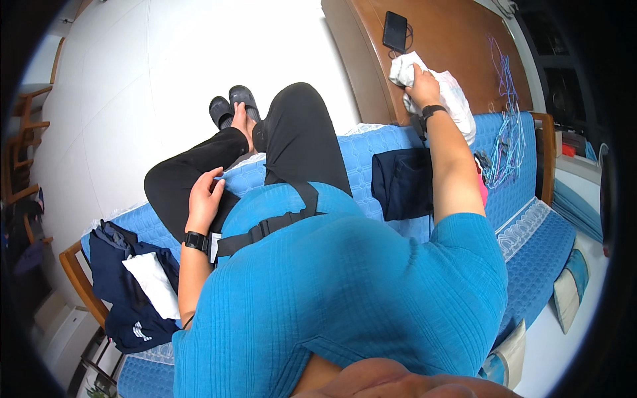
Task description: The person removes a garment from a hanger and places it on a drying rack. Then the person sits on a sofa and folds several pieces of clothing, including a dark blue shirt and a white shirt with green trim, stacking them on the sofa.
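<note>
My right hand is stretched out over a brown wooden table and grips a crumpled white cloth. More white fabric with faint coloured marks hangs past my wrist onto the blue sofa cover. My left hand holds nothing; it rests by my bent leg in black trousers, fingers loosely apart. Folded dark navy clothing lies on the seat beneath my right forearm. To my left, a white folded cloth lies on navy garments.
A black phone-like device with a cable lies on the wooden table. Several blue and purple hangers span the table edge and blue quilted sofa. Wooden armrests bound the seat. Black slippers are on the pale floor.
</note>
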A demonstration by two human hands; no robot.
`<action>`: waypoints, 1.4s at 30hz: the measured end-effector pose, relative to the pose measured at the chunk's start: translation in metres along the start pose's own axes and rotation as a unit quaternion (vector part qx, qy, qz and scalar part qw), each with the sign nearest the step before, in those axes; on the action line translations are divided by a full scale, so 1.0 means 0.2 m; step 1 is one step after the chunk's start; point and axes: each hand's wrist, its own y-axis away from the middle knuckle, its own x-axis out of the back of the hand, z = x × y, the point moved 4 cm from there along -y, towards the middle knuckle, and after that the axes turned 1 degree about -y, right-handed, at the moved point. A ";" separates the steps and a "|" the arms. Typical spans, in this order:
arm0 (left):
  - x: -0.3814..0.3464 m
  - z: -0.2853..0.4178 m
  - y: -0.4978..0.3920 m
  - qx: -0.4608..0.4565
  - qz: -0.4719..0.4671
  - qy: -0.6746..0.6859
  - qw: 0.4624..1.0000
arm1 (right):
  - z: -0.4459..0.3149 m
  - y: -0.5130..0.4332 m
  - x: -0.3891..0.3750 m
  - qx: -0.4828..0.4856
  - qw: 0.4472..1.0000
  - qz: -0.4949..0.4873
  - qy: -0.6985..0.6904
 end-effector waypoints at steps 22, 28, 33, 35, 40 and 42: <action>0.23 0.32 0.09 -0.040 -0.195 0.770 0.606 | -2.07 0.83 1.50 0.652 0.621 -0.005 -0.435; 0.41 -0.15 0.49 0.001 0.018 0.790 0.613 | -2.62 1.19 1.52 0.797 0.526 -0.090 -0.282; 0.58 -0.43 0.86 -0.011 0.125 0.767 0.629 | -2.74 1.21 1.55 0.768 0.493 -0.172 -0.369; 0.71 -0.56 1.05 -0.014 0.177 0.741 0.647 | -2.75 1.19 1.52 0.741 0.520 -0.192 -0.378; 1.14 -0.88 1.61 -0.031 0.303 0.668 0.679 | -2.67 1.09 1.37 0.624 0.597 -0.292 -0.412; 1.28 -0.97 1.81 -0.034 0.345 0.649 0.677 | -2.62 1.06 1.29 0.574 0.606 -0.331 -0.441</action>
